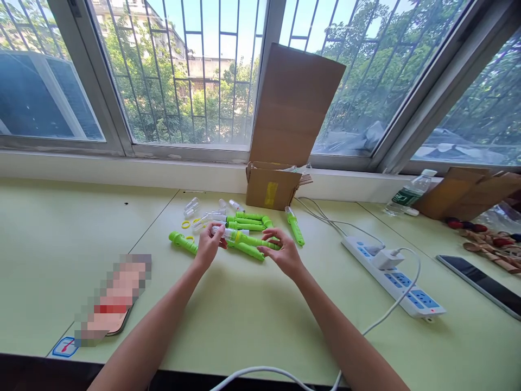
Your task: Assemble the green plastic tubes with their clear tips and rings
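One green stick (245,238) | left hand (210,247) clamped on clear cap (227,234) | right hand (285,255) clamped on shaft (253,240)

Indoor workspace | long pale-green table (252,320) | barred windows (191,76) | power strip (394,278)

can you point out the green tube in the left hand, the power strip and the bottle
Green tube (249,239), head view: green barrel.
Power strip (393,280), head view: blue socket panel.
Bottle (407,196), head view: green label.

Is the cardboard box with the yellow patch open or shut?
Open. The cardboard box has its tall flap raised well above the rim, rather than folded down over the top.
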Demonstrator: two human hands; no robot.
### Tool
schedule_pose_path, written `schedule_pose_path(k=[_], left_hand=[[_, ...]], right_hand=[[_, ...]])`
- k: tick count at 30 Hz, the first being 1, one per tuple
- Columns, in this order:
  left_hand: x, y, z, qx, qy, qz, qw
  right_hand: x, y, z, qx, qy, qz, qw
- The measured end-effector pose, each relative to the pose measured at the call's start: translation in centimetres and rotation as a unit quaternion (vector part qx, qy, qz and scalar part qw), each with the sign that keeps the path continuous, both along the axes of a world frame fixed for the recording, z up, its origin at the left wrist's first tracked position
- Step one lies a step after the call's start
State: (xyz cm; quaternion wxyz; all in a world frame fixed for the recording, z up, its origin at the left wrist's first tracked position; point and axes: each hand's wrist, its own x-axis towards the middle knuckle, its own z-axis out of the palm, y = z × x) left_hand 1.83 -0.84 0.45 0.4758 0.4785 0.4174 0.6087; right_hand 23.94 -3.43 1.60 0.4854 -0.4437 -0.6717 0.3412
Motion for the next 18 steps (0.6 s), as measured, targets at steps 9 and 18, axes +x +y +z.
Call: schedule_pose_path(k=[9,18], left_hand=[[0.62,-0.01,-0.68,0.0,0.018,-0.028,0.999],[0.43,0.25,-0.94,0.001,0.012,-0.021,1.0]], right_hand=[[0.13,-0.1,0.22,-0.055,0.168,-0.034,0.984],[-0.14,0.31,-0.22,-0.078,0.123,-0.059,0.988]])
